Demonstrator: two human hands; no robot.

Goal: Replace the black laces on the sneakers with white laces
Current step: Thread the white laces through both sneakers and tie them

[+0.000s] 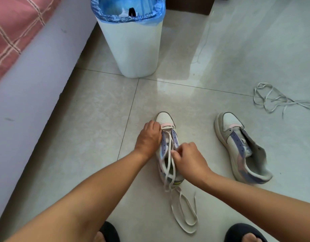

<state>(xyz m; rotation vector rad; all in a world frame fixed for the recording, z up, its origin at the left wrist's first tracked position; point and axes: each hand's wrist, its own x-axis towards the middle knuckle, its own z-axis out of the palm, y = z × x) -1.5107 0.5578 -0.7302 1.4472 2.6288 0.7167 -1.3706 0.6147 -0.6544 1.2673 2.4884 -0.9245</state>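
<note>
A white sneaker with purple eyelet strips [165,119] stands on the floor in front of me, toe pointing away. A white lace [184,212] runs across its lowest eyelets and trails in loops toward my feet. My left hand [149,135] grips the shoe's left side near the toe. My right hand [189,158] pinches the lace over the tongue. A second sneaker [241,147] with no lace lies to the right. Another white lace [280,100] lies tangled at the far right. A black lace [131,11] sits inside the bin.
A white bin [136,49] with a blue liner stands ahead on the tiled floor. A bed edge [33,81] with a pink checked cover runs along the left. My feet in dark slippers [241,233] are at the bottom.
</note>
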